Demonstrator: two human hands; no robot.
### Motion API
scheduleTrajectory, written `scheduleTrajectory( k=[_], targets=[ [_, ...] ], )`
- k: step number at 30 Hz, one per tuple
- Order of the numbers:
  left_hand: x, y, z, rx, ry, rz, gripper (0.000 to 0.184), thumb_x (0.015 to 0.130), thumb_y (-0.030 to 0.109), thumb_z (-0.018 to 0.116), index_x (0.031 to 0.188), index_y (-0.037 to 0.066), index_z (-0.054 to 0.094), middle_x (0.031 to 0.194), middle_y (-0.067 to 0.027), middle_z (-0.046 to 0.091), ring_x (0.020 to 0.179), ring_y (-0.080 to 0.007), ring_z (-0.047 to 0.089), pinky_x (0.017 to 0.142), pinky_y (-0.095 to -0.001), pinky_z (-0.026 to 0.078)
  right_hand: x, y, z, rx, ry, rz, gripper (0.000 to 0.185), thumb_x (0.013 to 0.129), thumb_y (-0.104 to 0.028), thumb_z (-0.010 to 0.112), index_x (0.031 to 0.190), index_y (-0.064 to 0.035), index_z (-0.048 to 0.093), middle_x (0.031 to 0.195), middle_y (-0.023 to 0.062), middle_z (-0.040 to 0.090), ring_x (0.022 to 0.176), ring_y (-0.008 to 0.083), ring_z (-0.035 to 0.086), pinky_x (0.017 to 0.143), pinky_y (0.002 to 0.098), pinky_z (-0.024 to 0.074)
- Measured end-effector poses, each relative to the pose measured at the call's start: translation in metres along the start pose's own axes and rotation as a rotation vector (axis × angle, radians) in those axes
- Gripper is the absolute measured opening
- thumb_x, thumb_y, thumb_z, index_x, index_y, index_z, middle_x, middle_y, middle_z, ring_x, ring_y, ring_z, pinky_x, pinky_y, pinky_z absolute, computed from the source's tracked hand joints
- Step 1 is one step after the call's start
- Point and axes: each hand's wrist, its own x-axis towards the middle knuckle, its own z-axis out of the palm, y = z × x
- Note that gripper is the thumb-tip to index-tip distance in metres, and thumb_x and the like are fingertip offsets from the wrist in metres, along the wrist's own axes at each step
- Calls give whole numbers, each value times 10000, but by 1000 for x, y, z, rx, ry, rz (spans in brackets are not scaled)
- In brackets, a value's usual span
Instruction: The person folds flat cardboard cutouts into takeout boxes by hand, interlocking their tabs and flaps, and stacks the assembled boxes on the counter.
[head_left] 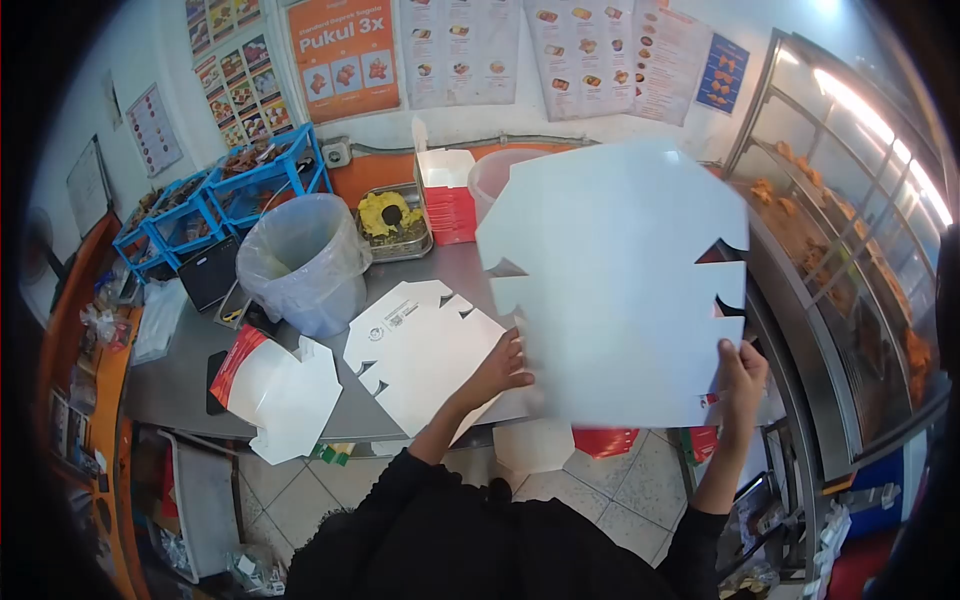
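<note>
Two hands held up a big white card [620, 290] over the front of the gray table [415, 270].
The card was flat and smooth, a bit shiny at the top, with corners cut off at a slant and curved, pointy cuts on its left and right sides. The right hand [740, 375] was closed on the low right edge, thumb in front. The left hand [500, 370] was half open by the left edge, its fingers a little apart; I could not tell how firmly it held on. Just left of the card, a white sheet with cut slots [425, 355] lay flat, and near it was a red and white piece [285, 385] with bent edges. Behind them stood a round bin [305, 265] with a thin, crinkly, see-through bag in it.
</note>
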Motion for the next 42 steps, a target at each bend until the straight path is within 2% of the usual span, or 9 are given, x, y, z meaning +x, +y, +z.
scheduleTrajectory(
  k=[7,11,25,29,31,34,36,39,42],
  targets=[
    [-87,12,-10,-429,-89,-301,455,780,107,544,1182,-6,363,1075,-101,499,954,-195,520,791,-316,438,-59,43,-4,-44,-210,321,315,807,-283,567,895,18,591,738,31,600,622,76,535,575,184,405],
    [-168,9,-21,-566,194,-300,341,788,147,561,1073,-20,477,949,-70,547,868,-149,528,766,-283,421,-178,13,65,1133,89,360,443,849,-372,457,1147,-43,451,1064,94,535,932,206,546,731,307,472],
    [-315,-32,25,-651,300,-378,329,800,136,544,1081,-11,455,940,-77,558,868,-161,546,751,-288,434,-369,-25,88,7,451,-115,212,734,84,470,870,19,618,785,62,599,682,100,540,609,201,405],
    [-352,-30,65,68,460,-477,751,761,292,610,1304,41,157,1255,-165,292,1126,-245,374,894,-352,357,-405,-51,65,-441,358,-439,211,606,89,509,746,-21,623,713,128,576,635,188,566,549,239,423],
    [-374,-8,72,-185,222,-372,894,728,415,616,1334,74,55,1297,-169,193,1166,-288,313,941,-392,308,-432,-59,45,-701,-24,-603,186,567,49,554,725,-37,603,760,112,584,608,217,558,518,274,438],
    [-405,22,89,-1221,-316,-813,619,750,448,570,1180,52,366,1242,-175,334,1127,-323,372,925,-464,330,-484,-78,26,-720,-424,-712,199,534,27,569,697,-83,599,698,74,555,599,209,546,487,299,441],
    [-427,9,106,-1174,-396,-860,542,758,431,569,1104,42,419,1191,-170,396,1093,-318,411,916,-461,349,-526,-80,13,-756,-544,-713,223,527,17,569,713,-102,594,665,60,530,595,199,537,483,302,441],
    [-481,2,125,-1248,-481,-891,334,805,285,555,995,16,502,1015,-128,544,968,-261,523,874,-405,416,-583,-59,-14,-667,-472,-542,172,612,10,555,746,-94,582,676,47,531,596,179,532,516,297,447],
    [-532,-6,157,-1459,-230,-711,149,837,81,498,973,27,528,945,-55,581,906,-164,559,811,-304,459,-620,-46,-8,503,232,233,110,811,-44,465,834,-29,572,789,65,589,708,147,539,672,286,439]
  ],
)
